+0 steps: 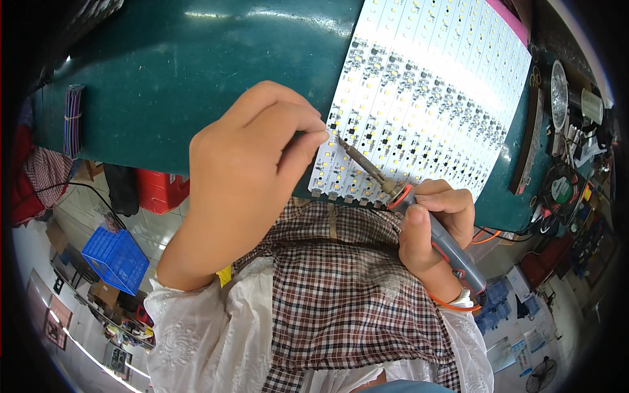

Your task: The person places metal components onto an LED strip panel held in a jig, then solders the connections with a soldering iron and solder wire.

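A white panel of joined LED circuit strips (373, 124) lies on the green tabletop (144, 78), dotted with small yellow LEDs and black chips. My right hand (436, 226) is wrapped round the grey handle of a soldering iron (452, 252). The iron slants up and left, and its dark tip is at the panel's left edge strip; whether it touches cannot be told. Beside that tip, my left hand (252, 150) is closed in a pinch, thumb against forefinger, over the panel's left edge. Whatever is between those fingers is hidden or too small to make out.
A banded bundle of thin wires (73, 121) lies at the table's left end. Right of the panel are a dark bar (529, 141), a round metal dish (559, 95) and cluttered tools. A blue crate (116, 259) and red container (160, 190) stand below, left. An orange cord trails from the iron.
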